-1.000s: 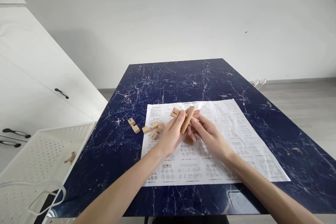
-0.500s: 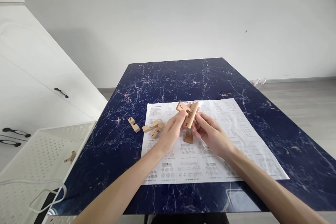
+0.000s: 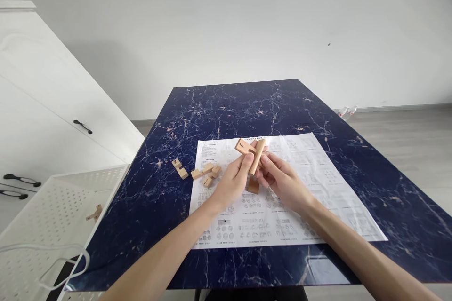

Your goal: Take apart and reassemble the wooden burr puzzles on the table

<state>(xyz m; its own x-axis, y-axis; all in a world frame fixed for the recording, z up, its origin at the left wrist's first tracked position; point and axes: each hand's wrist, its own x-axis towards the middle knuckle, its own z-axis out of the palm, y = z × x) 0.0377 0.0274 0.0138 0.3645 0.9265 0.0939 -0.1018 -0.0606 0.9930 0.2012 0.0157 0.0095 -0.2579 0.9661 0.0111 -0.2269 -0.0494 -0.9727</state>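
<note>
Both hands hold joined wooden puzzle pieces (image 3: pixel 257 156) above the paper. My left hand (image 3: pixel 233 179) is closed on them, its thumb pressing where a flat numbered piece (image 3: pixel 244 146) meets a rounded bar. My right hand (image 3: pixel 280 175) grips them from the other side with thumb and fingers; its hold is partly hidden. Below the hands, another wooden block (image 3: pixel 253 186) lies on the printed instruction sheet (image 3: pixel 339 207). Left of my left hand, several notched wooden pieces (image 3: pixel 207 174) lie at the sheet's edge, and a piece marked 3 (image 3: pixel 180 169) rests on the table.
The blue marble-patterned table (image 3: pixel 226 113) stands before a grey wall. At left are a white cabinet (image 3: pixel 45 89) and a perforated white tray (image 3: pixel 42 225) with a small wooden piece (image 3: pixel 94 213) and a white cable (image 3: pixel 79 247).
The held puzzle pieces have turned slightly; the bar's number 2 no longer shows. My left thumb has shifted right and down onto the joint. The loose pieces lie as before.
</note>
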